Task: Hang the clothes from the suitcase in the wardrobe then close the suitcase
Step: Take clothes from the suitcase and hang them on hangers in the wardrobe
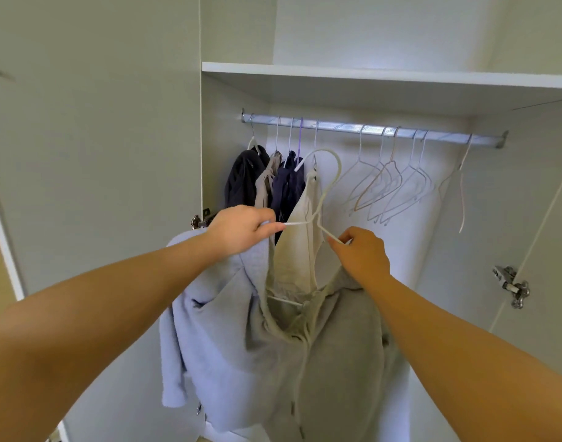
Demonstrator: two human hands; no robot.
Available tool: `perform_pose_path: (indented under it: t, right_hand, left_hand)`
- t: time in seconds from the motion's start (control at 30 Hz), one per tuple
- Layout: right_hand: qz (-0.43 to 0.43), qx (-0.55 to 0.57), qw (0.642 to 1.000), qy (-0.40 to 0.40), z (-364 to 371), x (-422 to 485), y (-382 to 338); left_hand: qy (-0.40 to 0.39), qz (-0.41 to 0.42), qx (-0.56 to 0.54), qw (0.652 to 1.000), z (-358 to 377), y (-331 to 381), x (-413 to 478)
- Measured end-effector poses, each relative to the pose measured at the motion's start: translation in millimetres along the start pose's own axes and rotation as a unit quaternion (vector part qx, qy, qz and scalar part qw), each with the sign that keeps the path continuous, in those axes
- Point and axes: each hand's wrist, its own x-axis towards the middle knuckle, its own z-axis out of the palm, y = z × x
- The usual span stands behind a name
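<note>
A grey hoodie hangs in front of the open wardrobe on a white wire hanger. My left hand grips the hanger's left arm together with the hoodie's left shoulder. My right hand pinches the hanger's right arm by the hoodie's collar. The hanger's hook points up, below the metal rail and not on it. Several garments, dark and beige, hang at the rail's left end. The suitcase is out of view.
Several empty wire hangers hang on the rail's middle and right. A white shelf sits above the rail. The wardrobe doors stand open on both sides, with a metal hinge on the right door.
</note>
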Motion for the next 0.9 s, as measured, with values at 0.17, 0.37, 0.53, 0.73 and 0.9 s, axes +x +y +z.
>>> perform_pose_path:
  t: [0.17,0.37,0.53,0.73,0.9]
  right_hand:
    - [-0.015,-0.025,1.0,0.001,-7.3,3.0,-2.2]
    - [-0.02,-0.055,0.998,-0.027,-26.1,9.6,1.9]
    - [-0.027,-0.054,0.996,-0.062,-36.2,8.9,9.8]
    - [0.035,-0.032,0.998,-0.044,-55.4,6.2,37.4]
    - [0.081,-0.002,0.997,-0.018,-71.3,0.0,58.0]
  left_hand:
    - [0.028,0.045,0.017,0.998,2.5,15.2,7.4]
    - [0.077,0.046,0.001,0.996,16.5,20.7,11.1]
    - [0.025,0.054,-0.08,0.995,24.1,32.4,16.5]
    - [-0.091,0.0,-0.187,0.978,20.3,41.4,25.4]
    - [-0.06,-0.023,-0.238,0.969,34.0,59.7,37.0]
